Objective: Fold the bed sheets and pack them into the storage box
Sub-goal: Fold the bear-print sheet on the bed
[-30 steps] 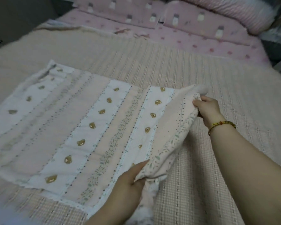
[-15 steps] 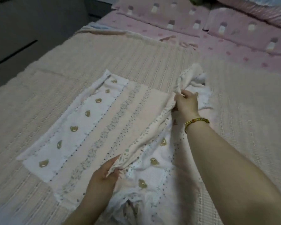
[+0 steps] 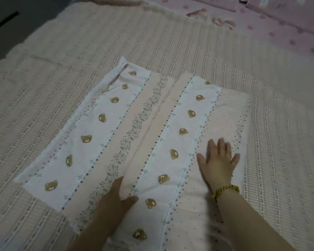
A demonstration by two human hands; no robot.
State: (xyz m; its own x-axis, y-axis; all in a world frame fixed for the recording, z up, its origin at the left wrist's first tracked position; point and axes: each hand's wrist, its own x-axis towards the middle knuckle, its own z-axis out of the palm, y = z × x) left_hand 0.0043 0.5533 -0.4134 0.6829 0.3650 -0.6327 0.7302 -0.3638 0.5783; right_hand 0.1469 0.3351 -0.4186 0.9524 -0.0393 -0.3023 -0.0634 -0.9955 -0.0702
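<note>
A bear-print bed sheet [image 3: 138, 134] with white and peach stripes lies on the bed, its right part folded over onto the middle. My right hand [image 3: 218, 161], with a gold bracelet on the wrist, presses flat with spread fingers on the folded layer. My left hand [image 3: 116, 198] is at the near edge of the fold; its thumb lies on top of the folded layer and its fingers are hidden under the cloth, so it pinches the fold edge. No storage box is in view.
The sheet lies on a beige ribbed bedspread [image 3: 62, 73] that covers most of the bed. Pink patterned bedding [image 3: 279, 28] lies at the far right. A dark floor or cabinet [image 3: 11, 17] borders the bed at the far left.
Both hands carried the sheet's right side over to the left and laid it down as a fold. My right hand let go and now lies flat on the folded layer.
</note>
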